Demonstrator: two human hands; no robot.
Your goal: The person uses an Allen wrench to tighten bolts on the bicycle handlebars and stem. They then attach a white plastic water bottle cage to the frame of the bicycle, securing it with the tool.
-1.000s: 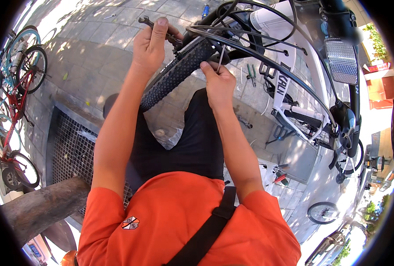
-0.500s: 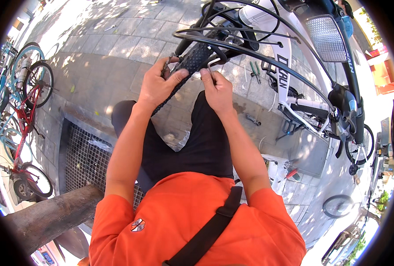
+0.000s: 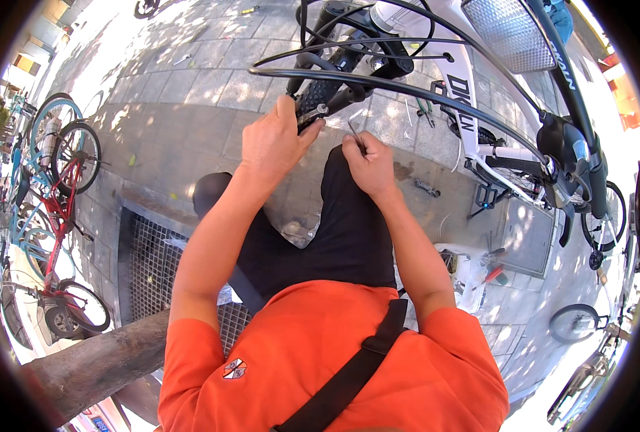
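Observation:
A white bicycle (image 3: pixel 458 90) with a black front fork stands before me, its knobbly front tire (image 3: pixel 323 92) between the fork legs. My left hand (image 3: pixel 271 144) is closed at the near side of the tire, thumb and fingers around a dark brake arm (image 3: pixel 311 117) with a silver bolt end; its fingertips are partly hidden. My right hand (image 3: pixel 370 164) pinches a thin, bent metal hex key (image 3: pixel 353 128). The key's tip points up toward the fork and stands apart from it. Black cables (image 3: pixel 377 78) loop over the fork, above both hands.
Pliers with green handles (image 3: pixel 425 114) and a small metal part (image 3: pixel 428 189) lie on the paving at right. A white tray with tools (image 3: pixel 471 277) sits near my right elbow. At left are a metal grate (image 3: pixel 154 263), a wooden trunk (image 3: pixel 97 360) and parked bicycles (image 3: pixel 61 209).
My right hand has drawn back from the wheel with the hex key. The left hand has shifted up and right along the tire, its back turned more toward me. The view has shifted slightly.

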